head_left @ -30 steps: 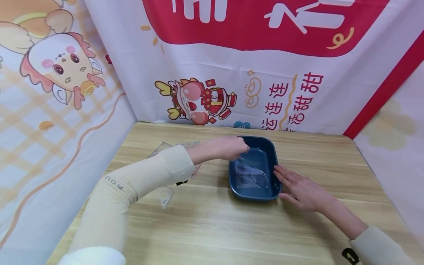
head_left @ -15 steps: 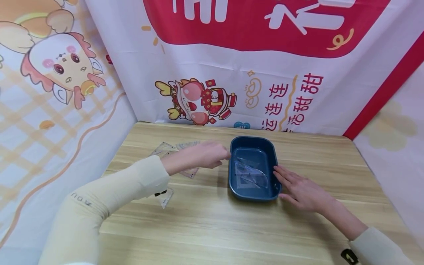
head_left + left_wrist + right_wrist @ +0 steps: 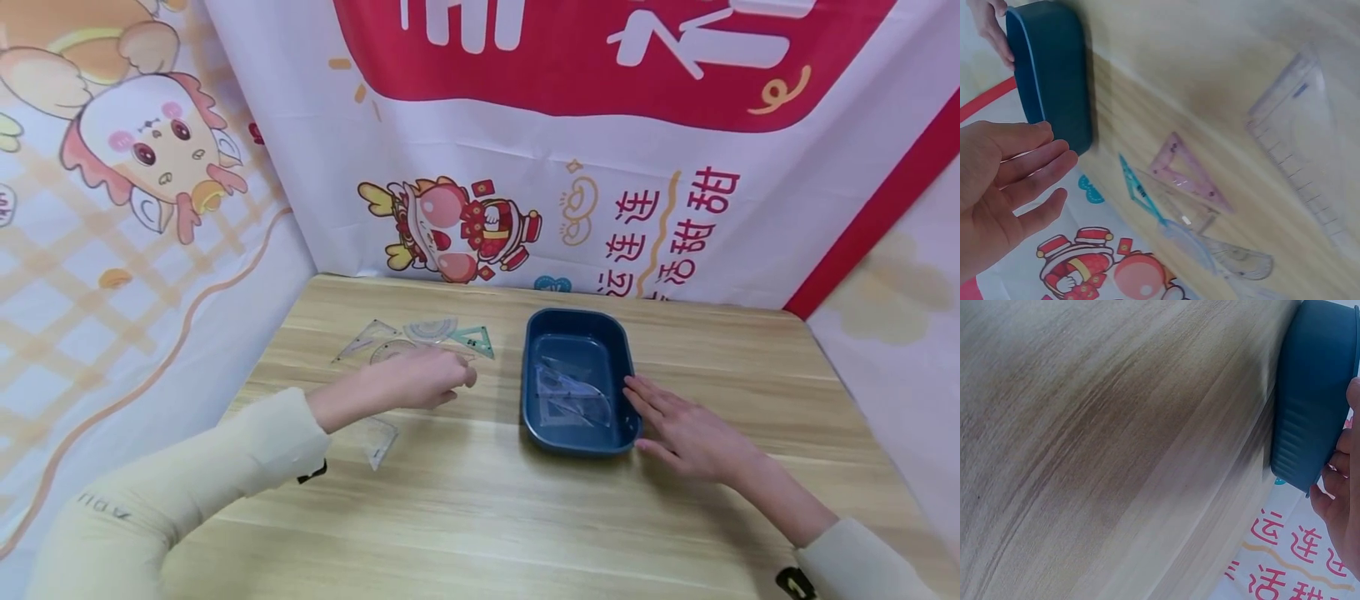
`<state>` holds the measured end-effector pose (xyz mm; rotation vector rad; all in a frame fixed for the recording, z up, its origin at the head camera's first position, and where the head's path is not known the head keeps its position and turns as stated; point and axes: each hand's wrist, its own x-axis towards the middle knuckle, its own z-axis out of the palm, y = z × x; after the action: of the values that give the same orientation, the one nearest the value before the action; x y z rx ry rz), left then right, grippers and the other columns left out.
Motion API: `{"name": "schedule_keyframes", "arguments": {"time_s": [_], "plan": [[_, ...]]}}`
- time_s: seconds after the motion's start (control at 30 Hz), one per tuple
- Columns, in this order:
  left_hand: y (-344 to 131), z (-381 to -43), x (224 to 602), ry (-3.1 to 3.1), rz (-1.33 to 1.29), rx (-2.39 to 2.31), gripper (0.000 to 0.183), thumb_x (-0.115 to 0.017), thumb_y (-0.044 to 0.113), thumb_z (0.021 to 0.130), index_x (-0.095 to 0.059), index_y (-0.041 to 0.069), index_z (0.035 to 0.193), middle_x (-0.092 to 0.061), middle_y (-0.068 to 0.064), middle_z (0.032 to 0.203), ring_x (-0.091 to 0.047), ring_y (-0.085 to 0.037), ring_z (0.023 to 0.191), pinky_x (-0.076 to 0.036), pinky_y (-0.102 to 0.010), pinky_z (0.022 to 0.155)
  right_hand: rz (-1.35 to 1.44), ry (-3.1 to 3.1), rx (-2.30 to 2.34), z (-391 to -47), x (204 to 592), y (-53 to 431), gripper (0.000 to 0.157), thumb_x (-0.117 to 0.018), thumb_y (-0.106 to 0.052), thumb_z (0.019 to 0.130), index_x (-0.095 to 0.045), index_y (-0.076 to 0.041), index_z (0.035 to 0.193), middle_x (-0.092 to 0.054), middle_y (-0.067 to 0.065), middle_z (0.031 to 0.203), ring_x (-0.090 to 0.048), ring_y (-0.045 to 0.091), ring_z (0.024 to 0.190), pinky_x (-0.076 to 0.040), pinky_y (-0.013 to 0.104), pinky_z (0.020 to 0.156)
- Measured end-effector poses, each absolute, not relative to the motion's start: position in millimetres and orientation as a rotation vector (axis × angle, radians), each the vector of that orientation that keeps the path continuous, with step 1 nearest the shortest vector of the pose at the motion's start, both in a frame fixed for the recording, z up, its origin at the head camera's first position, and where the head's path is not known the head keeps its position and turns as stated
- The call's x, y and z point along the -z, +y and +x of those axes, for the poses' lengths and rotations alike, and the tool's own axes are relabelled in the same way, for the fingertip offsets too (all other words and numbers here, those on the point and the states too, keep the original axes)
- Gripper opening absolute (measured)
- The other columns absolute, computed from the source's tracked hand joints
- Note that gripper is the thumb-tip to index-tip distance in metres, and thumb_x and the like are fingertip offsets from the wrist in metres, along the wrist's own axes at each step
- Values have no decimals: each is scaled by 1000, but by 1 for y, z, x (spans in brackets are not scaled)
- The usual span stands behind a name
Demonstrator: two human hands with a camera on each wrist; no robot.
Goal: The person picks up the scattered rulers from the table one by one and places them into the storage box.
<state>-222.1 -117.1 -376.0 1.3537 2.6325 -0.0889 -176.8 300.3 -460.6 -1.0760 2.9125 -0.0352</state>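
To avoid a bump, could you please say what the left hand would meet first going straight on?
The left hand would probably meet the blue rectangular container, though depth is unclear and it might pass above.

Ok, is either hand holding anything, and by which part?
Nothing is gripped: the left hand is empty; the right hand just touches the blue bin along one side.

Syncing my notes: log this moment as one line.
left hand: empty, near set squares and protractors | right hand: touching blue bin | bin: transparent geometry tools inside
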Motion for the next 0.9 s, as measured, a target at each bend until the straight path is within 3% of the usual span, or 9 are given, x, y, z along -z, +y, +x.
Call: {"name": "schedule_keyframes", "arguments": {"time_s": [0.13, 0.33, 0.43, 0.73, 0.9], "plan": [[-128, -214, 384, 2650, 1383, 72, 26, -76, 7, 86, -72, 7, 111, -74, -8, 107, -71, -22, 95, -59, -29, 81, -1063, 2912, 48, -177, 461, 300, 76, -45, -57, 100, -32, -7, 155, -24, 13, 165, -34, 33, 148, -43, 54, 110], [-145, -205, 396, 2678, 1300, 32, 29, -77, 9, 85, -72, 11, 113, -64, -13, 134, -70, -25, 109, -60, -31, 83, -1069, 2914, 47, -177, 462, 300, 76, -44, -58, 100, -33, -6, 155, -25, 13, 165, -34, 33, 148, -42, 53, 112], [-154, -202, 403, 2682, 1290, 1, 29, -77, 8, 84, -72, 9, 112, -62, -14, 137, -69, -27, 111, -59, -34, 86, -1075, 2916, 46, -176, 463, 301, 76, -45, -57, 100, -33, -6, 155, -25, 13, 165, -34, 33, 148, -41, 52, 112], [-182, -197, 422, 2683, 1345, -41, 25, -79, 2, 79, -73, 6, 103, -74, -5, 104, -71, -21, 94, -59, -30, 81, -1088, 2919, 69, -175, 463, 300, 74, -49, -53, 100, -32, -5, 155, -24, 14, 165, -35, 32, 148, -41, 51, 113], [-193, -195, 428, 2670, 1374, -64, 23, -79, -1, 77, -73, 4, 99, -74, -6, 98, -71, -19, 89, -59, -26, 78, -1078, 2917, 78, -175, 462, 300, 74, -50, -51, 100, -32, -5, 155, -24, 14, 165, -35, 33, 147, -41, 51, 113]]}}
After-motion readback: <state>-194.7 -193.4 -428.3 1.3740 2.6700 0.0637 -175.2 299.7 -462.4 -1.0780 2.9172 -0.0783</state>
